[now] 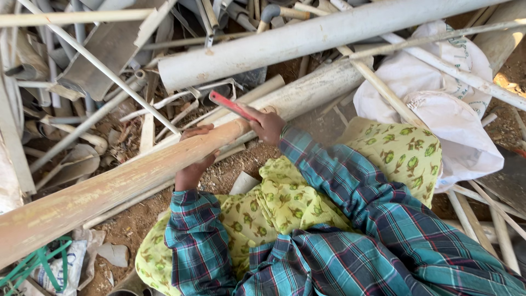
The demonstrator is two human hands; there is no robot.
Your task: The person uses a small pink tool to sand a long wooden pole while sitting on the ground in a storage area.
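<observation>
My left hand [193, 164] grips a long, dirty tan plastic pipe [98, 194] that runs from the lower left up to the middle of the view. My right hand [267, 125] is closed on a red-handled tool [230, 105], whose handle points up and left over the pipe's end. The tool's working end is hidden behind my hand. Both arms wear teal plaid sleeves over a yellow-green printed cloth [285, 203] on my lap.
A heap of grey and white plastic pipes [307, 38], strips and broken pieces fills the back and left. A white sack [444, 120] lies at the right. Brown dirt ground [131, 225] shows below the pipe. Green strapping [33, 263] sits at the lower left.
</observation>
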